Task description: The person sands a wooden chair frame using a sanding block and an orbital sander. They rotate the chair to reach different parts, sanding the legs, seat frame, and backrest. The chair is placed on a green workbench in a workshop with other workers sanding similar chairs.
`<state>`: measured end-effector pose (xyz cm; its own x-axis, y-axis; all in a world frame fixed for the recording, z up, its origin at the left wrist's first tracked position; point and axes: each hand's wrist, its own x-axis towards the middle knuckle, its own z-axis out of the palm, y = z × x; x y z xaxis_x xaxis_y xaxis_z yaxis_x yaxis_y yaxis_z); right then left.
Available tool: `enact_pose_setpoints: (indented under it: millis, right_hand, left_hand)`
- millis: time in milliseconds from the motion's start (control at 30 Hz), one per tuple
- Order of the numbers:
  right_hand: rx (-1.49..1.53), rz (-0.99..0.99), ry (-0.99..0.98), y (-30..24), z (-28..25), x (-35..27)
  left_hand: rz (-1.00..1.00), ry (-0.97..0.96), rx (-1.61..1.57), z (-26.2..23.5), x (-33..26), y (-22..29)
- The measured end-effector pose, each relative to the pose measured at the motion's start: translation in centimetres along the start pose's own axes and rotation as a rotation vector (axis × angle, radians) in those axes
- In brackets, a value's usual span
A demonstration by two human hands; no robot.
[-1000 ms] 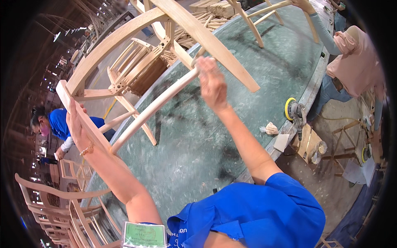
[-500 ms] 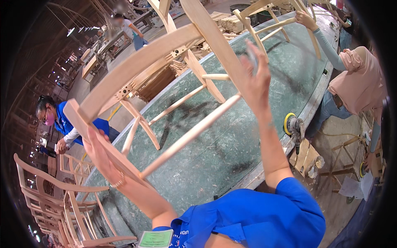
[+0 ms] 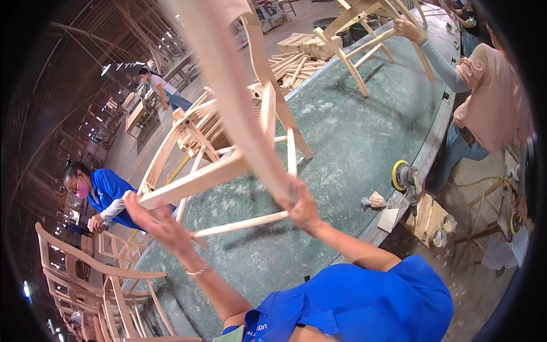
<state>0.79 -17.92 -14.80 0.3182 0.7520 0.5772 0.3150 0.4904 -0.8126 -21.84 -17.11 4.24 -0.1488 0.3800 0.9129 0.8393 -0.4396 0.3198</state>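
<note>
An unfinished pale wooden chair frame (image 3: 194, 181) is tilted over the green tabletop (image 3: 336, 154). My right hand (image 3: 303, 210) is closed round the lower end of its long curved post, which is blurred toward the top. My left hand (image 3: 165, 228), with a bracelet on the wrist, is at the frame's left corner. Its fingers look stretched out and apart, though motion smears them, and whether they touch the wood is hard to tell. A round rung (image 3: 242, 223) runs between the two hands.
An orbital sander (image 3: 405, 175) with a yellow pad and a small crumpled bag (image 3: 376, 199) lie at the table's right edge. Several chair frames (image 3: 97, 262) stand left. A person in blue (image 3: 111, 191) works beyond them; another, in pink (image 3: 490, 97), holds a second chair (image 3: 359, 51).
The chair frame has turned and tilted. My right hand, open and blurred earlier, has come down and closed on the post. My left hand has loosened from the left leg.
</note>
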Motion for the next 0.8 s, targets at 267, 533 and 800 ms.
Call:
enact_pose_setpoints:
  millis: [267,533,800]
  right_hand:
    - [-0.036,0.091,-0.786,1.2,-0.1,-6.9]
    - [-0.413,0.192,-0.854,10.5,-7.1,-15.0]
    - [-0.676,0.262,-0.287,16.1,-17.9,-12.0]
  left_hand:
    - [-0.623,0.347,-0.204,-2.1,0.8,5.5]
    - [-0.401,0.270,-0.502,-7.1,-1.4,-2.1]
    - [-0.387,0.322,-0.493,-5.4,-0.6,-1.5]
